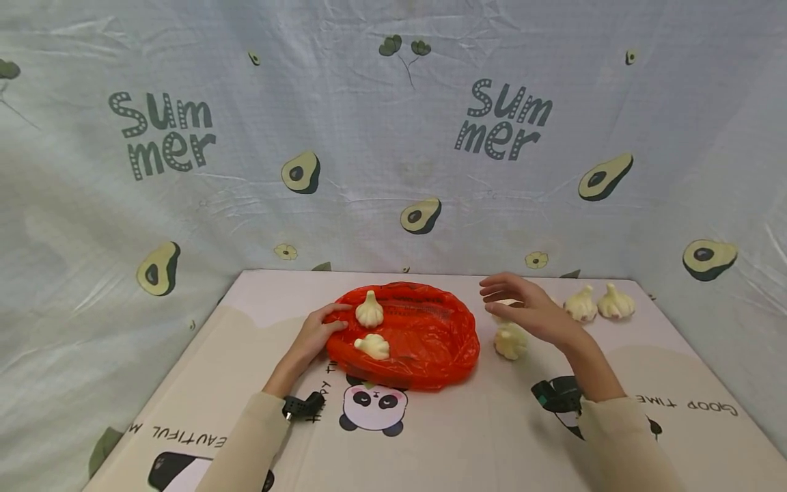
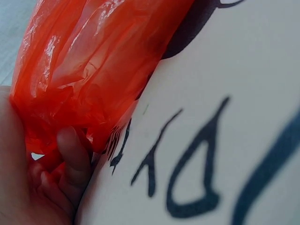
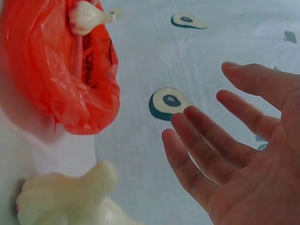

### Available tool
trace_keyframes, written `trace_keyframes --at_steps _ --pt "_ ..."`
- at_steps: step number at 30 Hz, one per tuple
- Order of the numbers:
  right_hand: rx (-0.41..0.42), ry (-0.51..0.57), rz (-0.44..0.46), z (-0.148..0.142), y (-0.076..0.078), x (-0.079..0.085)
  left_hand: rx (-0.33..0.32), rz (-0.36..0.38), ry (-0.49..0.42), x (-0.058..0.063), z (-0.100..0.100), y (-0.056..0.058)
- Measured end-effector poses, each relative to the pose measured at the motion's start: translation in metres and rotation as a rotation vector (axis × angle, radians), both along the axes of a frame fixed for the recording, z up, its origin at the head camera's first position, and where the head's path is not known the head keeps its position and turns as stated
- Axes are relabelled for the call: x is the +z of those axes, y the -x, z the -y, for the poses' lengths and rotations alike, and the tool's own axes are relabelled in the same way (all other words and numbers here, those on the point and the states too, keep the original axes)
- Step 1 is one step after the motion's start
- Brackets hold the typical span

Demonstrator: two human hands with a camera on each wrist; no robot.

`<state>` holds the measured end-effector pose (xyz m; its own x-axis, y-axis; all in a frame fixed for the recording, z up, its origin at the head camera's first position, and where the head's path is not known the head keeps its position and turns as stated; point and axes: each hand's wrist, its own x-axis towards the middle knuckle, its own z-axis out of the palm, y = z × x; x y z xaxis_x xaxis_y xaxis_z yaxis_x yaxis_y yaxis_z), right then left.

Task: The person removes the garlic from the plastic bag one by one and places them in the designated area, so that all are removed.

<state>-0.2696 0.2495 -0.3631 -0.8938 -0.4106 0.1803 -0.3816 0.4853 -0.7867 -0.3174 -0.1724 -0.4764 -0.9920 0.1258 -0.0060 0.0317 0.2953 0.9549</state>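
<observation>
A red plastic bag (image 1: 424,376) lies spread open on the table, with one garlic bulb (image 1: 369,311) and another garlic bulb (image 1: 372,346) inside at its left. At the bag's left rim, my left hand (image 1: 315,333) grips the plastic between thumb and fingers; its curled fingers show low in the left wrist view. Right of the bag, my right hand (image 1: 533,311) hovers with fingers spread and holds nothing. Just below it rests a garlic bulb (image 1: 510,342), large in the right wrist view. One more bulb is mostly hidden behind that hand.
Two further garlic bulbs, a left one (image 1: 581,304) and a right one (image 1: 615,302), lie at the table's back right. The table cover (image 1: 455,437) has panda prints and lettering. A pale curtain (image 1: 369,102) with avocado prints hangs behind the table's far edge.
</observation>
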Motion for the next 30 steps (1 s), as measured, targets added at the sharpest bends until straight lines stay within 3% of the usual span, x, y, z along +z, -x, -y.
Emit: trace_keyframes --at_steps 30 --pt "0.242 -0.152 0.133 0.107 0.044 0.003 -0.007 0.010 -0.001 0.002 0.000 -0.001"
